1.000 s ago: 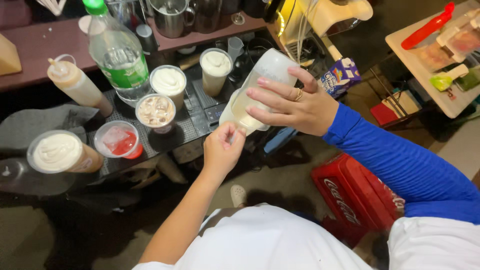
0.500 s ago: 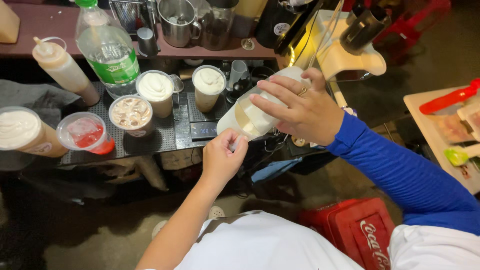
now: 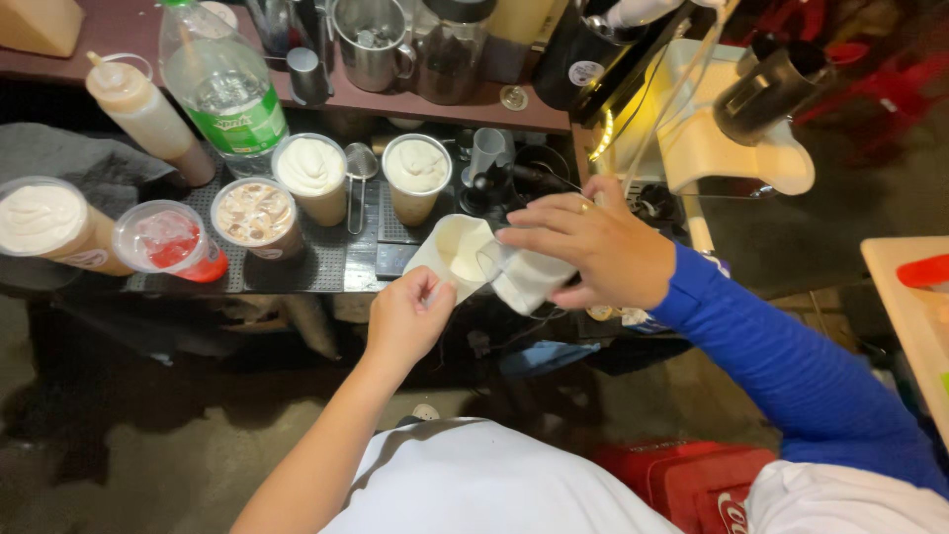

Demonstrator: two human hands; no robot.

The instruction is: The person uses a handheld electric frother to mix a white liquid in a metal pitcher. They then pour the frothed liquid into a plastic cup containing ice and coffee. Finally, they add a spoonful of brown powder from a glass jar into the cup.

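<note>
Just in front of the black rubber mat (image 3: 326,259), the right hand (image 3: 593,252) is curling its fingers (image 3: 544,237) around a white, cream-filled piping bag (image 3: 524,282), while the left hand (image 3: 407,316) is pinching the bag's open cream-coloured end (image 3: 450,252) between thumb and forefinger. Compared with half a second ago, the bag is sitting lower and flatter, nearer the body. Behind, a clear bottle with a green label (image 3: 227,89) is standing beside cream-topped cups (image 3: 314,178).
</note>
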